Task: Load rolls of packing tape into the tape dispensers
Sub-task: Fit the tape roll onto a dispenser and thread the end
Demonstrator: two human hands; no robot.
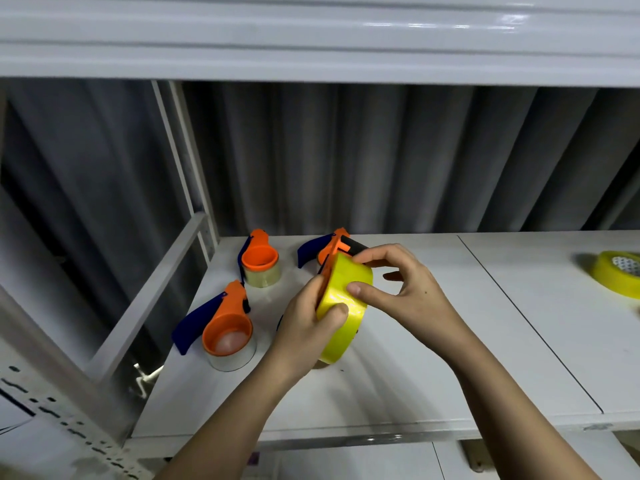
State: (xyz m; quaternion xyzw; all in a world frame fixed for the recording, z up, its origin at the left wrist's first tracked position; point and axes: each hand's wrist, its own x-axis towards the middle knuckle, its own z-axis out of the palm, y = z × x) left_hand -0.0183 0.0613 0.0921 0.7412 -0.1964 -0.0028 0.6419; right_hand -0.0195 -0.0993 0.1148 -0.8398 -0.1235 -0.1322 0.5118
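Yellow tape roll (341,308): stood on edge at the centre of the frame, held up between both hands just above the white shelf (433,358).
Left hand (306,329): came in from the lower middle; its grip was curled round the roll's left side, thumb pressed on the yellow band.
Right hand (407,292): reached in from the lower right; its grip pinched the roll, thumb on the outer band, fingers bent over the top edge.
Dispenser in hand (330,249): an orange and dark blue tape dispenser showed just behind the roll's upper end, its black roller touching the right fingers. Whether the roll sat on it I could not tell.
Loaded dispensers: one (258,259) stood left of centre with a clear roll on it; another (225,325) sat lower left, also carrying clear tape.
Spare roll (618,273): a second yellow roll lay flat at the right edge of the frame, well apart from the hands.
Backdrop: grey corrugated wall (381,157) behind the shelf.
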